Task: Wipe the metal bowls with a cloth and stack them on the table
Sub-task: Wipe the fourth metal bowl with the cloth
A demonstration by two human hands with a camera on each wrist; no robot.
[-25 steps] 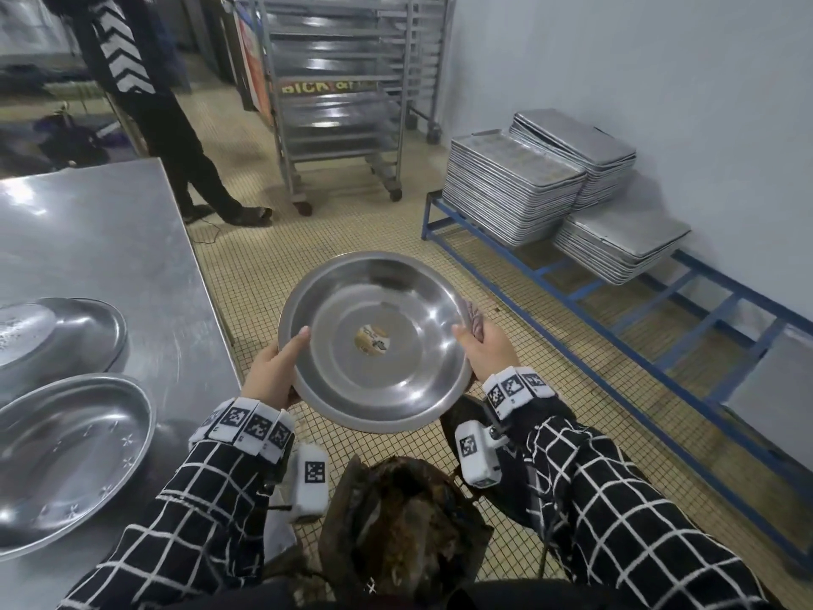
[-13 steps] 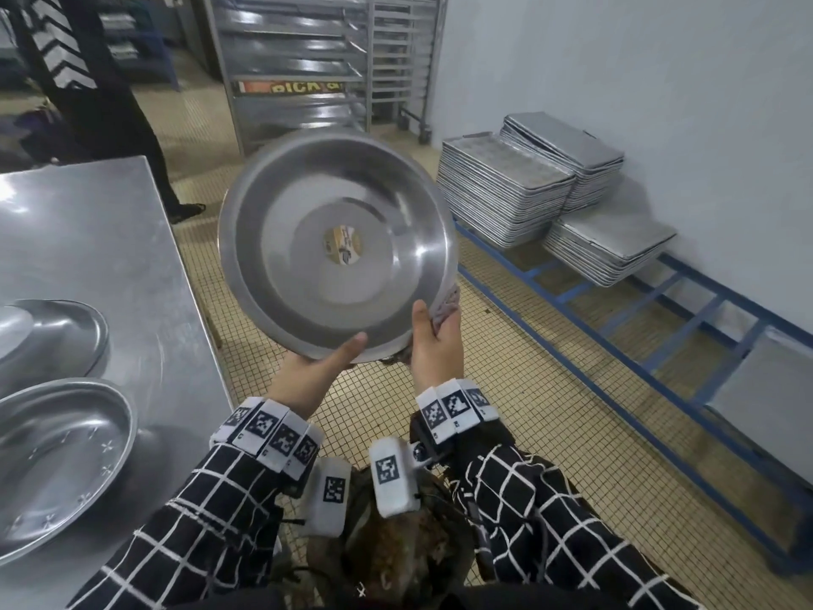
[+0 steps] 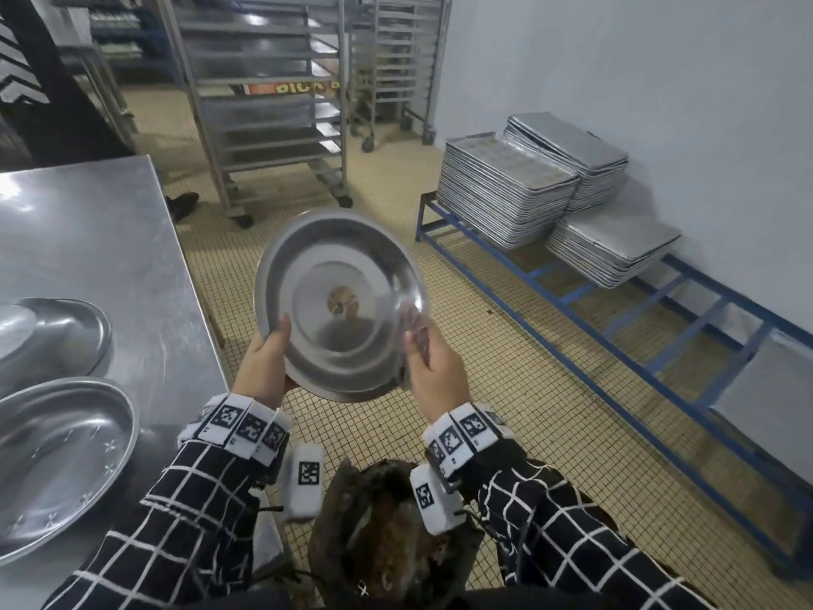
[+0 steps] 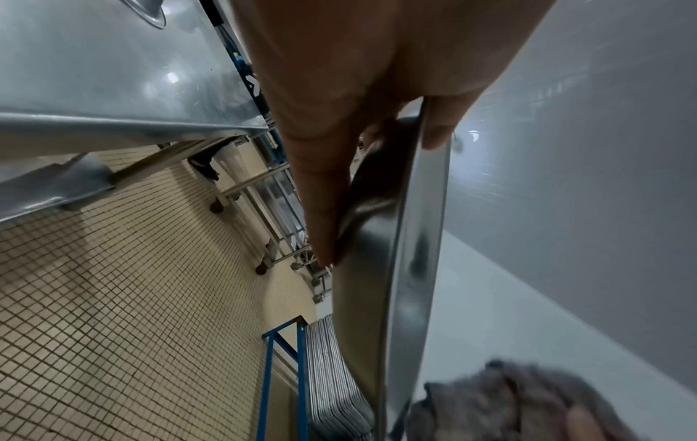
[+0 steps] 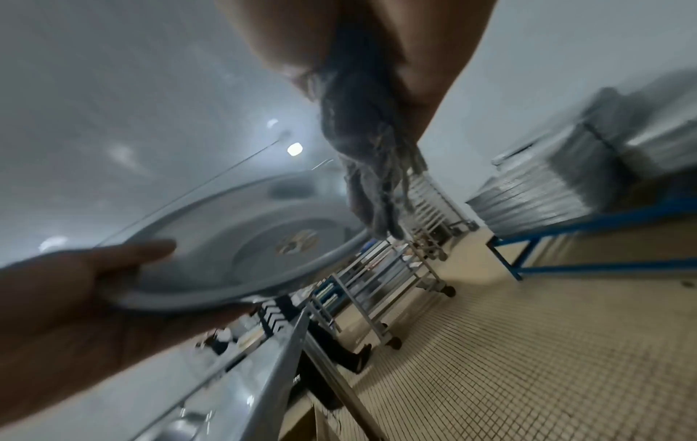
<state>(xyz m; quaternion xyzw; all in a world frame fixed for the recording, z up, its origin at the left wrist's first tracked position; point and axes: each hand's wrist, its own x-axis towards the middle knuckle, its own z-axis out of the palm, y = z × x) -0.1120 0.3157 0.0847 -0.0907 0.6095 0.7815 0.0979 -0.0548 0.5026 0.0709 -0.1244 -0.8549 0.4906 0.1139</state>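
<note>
Steel bowl (image 3: 338, 301) gripped by left hand (image 3: 264, 367).

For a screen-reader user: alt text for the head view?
Two hands hold a tilted metal bowl above the tiled floor; the left hand grips its rim, the right hand holds a cloth at the opposite rim.

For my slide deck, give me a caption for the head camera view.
Left hand holds a metal bowl above the floor while the right hand grips a cloth.
</note>
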